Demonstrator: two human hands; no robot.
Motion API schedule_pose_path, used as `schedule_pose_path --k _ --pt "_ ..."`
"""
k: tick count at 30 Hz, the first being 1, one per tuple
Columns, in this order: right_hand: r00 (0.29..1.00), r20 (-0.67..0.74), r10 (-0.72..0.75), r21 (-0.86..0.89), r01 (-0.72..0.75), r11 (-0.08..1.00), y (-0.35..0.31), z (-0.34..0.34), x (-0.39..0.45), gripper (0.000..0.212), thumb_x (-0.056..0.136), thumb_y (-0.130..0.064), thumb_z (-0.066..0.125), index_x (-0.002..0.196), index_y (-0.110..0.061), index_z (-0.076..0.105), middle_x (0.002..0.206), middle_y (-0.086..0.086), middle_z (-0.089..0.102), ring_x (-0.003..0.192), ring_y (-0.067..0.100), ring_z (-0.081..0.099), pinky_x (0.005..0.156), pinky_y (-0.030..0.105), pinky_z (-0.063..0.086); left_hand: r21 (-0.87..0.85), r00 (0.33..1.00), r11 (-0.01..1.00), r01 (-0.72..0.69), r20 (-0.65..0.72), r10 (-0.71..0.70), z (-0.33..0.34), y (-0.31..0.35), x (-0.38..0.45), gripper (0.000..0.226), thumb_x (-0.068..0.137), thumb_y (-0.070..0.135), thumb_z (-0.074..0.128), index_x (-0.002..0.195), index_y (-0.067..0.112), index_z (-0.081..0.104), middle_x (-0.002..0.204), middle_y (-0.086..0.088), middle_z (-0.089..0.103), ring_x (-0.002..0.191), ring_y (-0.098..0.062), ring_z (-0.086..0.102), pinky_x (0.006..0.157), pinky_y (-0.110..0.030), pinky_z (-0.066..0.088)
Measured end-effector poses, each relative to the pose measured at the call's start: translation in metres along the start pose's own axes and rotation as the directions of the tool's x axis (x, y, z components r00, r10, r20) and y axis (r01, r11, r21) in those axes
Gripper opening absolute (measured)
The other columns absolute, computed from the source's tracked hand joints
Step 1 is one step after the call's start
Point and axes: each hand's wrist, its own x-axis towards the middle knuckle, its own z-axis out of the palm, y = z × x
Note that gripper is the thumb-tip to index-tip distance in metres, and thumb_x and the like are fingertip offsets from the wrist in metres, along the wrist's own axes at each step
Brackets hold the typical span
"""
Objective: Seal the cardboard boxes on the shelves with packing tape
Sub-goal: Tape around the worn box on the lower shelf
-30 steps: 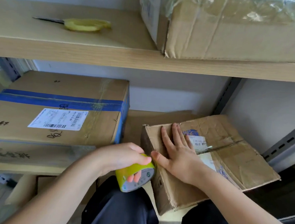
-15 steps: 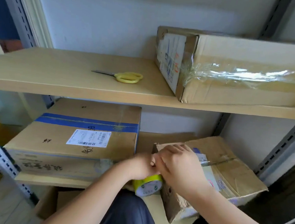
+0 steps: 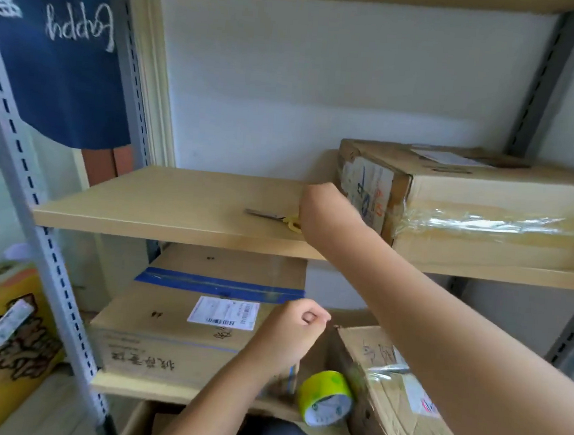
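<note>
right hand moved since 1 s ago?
Yes. The right hand left the small box on the lower shelf and went up to the scissors on the upper shelf.

3 brown cardboard boxes: one taped, on the upper shelf; a blue-striped one and a crumpled one below, yellow-green tape roll hanging between them.

White mirrored lettering on blue cloth, box labels unreadable

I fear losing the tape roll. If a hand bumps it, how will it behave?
The tape roll is round and stands on edge, so it would probably roll or topple. It looks hollow and light, so a slight bump may move it. It hangs near the shelf edge, so it might fall.
</note>
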Motion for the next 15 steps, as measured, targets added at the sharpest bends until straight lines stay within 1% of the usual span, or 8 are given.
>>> schedule_pose_path --k 3,5,7,9,11,12,13,15 --pt "0.990 -0.117 -0.078 -0.084 0.068 0.994 0.005 -0.018 -0.043 0.015 0.093 -0.010 0.056 0.079 -0.011 0.052 0.066 0.001 0.039 0.065 0.024 0.048 0.050 0.027 0.035 0.017 0.999 1.000 0.005 0.032 -0.005 0.012 -0.017 -0.005 0.021 0.094 0.022 0.055 0.084 0.036 0.066 0.092 0.009 0.072 0.089 -0.009 0.068 0.086 -0.030 0.054" --pt "0.975 -0.167 -0.145 -0.142 0.121 0.982 0.019 -0.014 -0.091 0.017 0.096 -0.031 0.052 0.087 -0.016 0.052 0.066 -0.001 0.041 0.061 0.025 0.046 0.046 0.027 0.027 0.047 0.997 0.998 0.048 0.063 -0.051 0.028 -0.035 0.000 0.020 0.092 0.026 0.054 0.080 0.037 0.065 0.087 0.011 0.071 0.085 -0.010 0.067 0.081 -0.032 0.055" --pt "0.984 -0.082 -0.159 -0.146 0.146 0.979 0.036 0.023 -0.140 0.024 0.098 -0.046 0.044 0.102 -0.022 0.045 0.073 -0.004 0.050 0.067 0.025 0.051 0.052 0.031 0.031 0.072 0.993 0.996 0.055 0.097 -0.062 0.049 -0.052 0.006 0.012 0.089 0.031 0.052 0.081 0.031 0.062 0.076 0.009 0.066 0.075 -0.017 0.063 0.074 -0.035 0.055" --pt "0.999 0.030 -0.023 -0.066 0.025 0.998 0.057 0.074 -0.159 0.030 0.097 -0.053 0.046 0.111 -0.026 0.043 0.086 -0.006 0.056 0.081 0.024 0.056 0.061 0.032 0.035 0.174 0.982 0.983 0.066 0.162 -0.094 0.069 -0.061 0.013 0.009 0.091 0.032 0.051 0.087 0.026 0.057 0.084 0.004 0.066 0.086 -0.024 0.063 0.074 -0.032 0.051" --pt "0.969 0.154 0.192 -0.014 -0.192 0.981 0.089 0.125 -0.145 0.034 0.096 -0.050 0.052 0.114 -0.022 0.050 0.098 -0.003 0.064 0.092 0.025 0.062 0.065 0.031 0.042 0.291 0.963 0.954 0.079 0.226 -0.148 0.083 -0.066 0.020 0.022 0.097 0.032 0.051 0.113 0.023 0.062 0.116 -0.002 0.066 0.109 -0.022 0.061 0.083 -0.025 0.045" --pt "0.953 0.169 0.250 0.011 -0.256 0.967 0.107 0.152 -0.134 0.035 0.095 -0.048 0.055 0.114 -0.019 0.054 0.104 0.000 0.066 0.095 0.026 0.063 0.068 0.032 0.047 0.309 0.953 0.946 0.092 0.249 -0.174 0.087 -0.066 0.024 0.033 0.098 0.034 0.052 0.127 0.021 0.058 0.125 -0.003 0.063 0.113 -0.020 0.060 0.089 -0.026 0.046" --pt "0.946 0.183 0.268 0.037 -0.279 0.959 0.121 0.176 -0.125 0.036 0.094 -0.046 0.057 0.114 -0.017 0.057 0.108 0.003 0.066 0.097 0.027 0.063 0.071 0.032 0.050 0.302 0.939 0.946 0.118 0.275 -0.205 0.089 -0.067 0.026 0.038 0.097 0.034 0.054 0.132 0.020 0.056 0.124 -0.003 0.064 0.108 -0.018 0.063 0.090 -0.028 0.050" --pt "0.941 0.231 0.248 0.133 -0.283 0.950 0.142 0.218 -0.112 0.037 0.091 -0.047 0.058 0.109 -0.015 0.059 0.107 0.005 0.063 0.096 0.028 0.063 0.073 0.034 0.052 0.223 0.892 0.954 0.200 0.361 -0.272 0.089 -0.068 0.033 0.032 0.098 0.028 0.057 0.127 0.013 0.056 0.101 -0.003 0.068 0.076 -0.007 0.068 0.075 -0.027 0.058"
